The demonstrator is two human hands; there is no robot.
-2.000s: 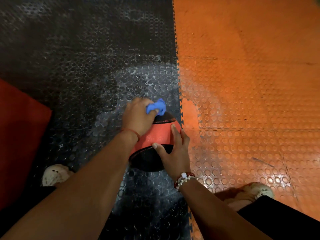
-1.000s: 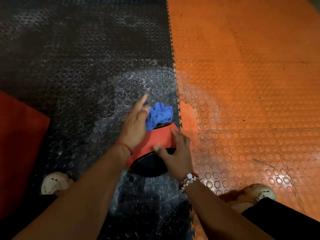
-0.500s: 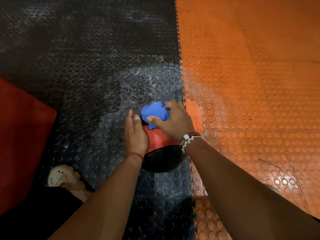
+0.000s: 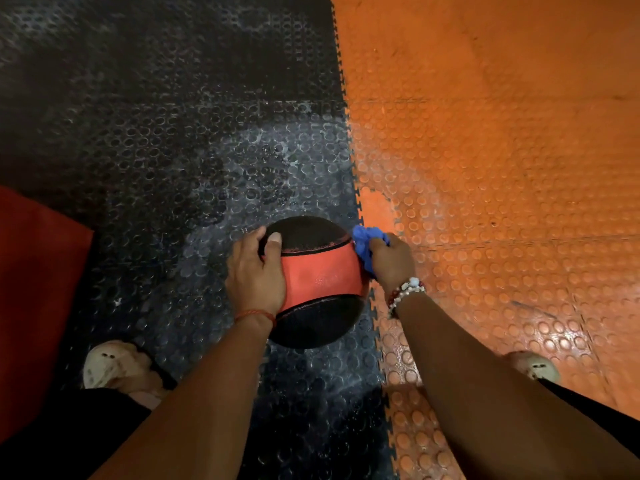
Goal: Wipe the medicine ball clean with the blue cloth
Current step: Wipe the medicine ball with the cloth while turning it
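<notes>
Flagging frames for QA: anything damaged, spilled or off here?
On the ball, the black panel's edge against the red band is scuffed and ragged. On the black mat, a whitish patch spreads beyond the ball, like residue or wear. On the orange mat, one smooth, studless spot by the seam. No spill that I can tell.

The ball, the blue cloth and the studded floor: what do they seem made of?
Medicine ball: probably rubber, matte and grainy, its red band scuffed at the edge. Blue cloth: soft fabric, bunched into folds. Floor tiles: rubber or plastic by the look, with raised round studs and a sheen.
</notes>
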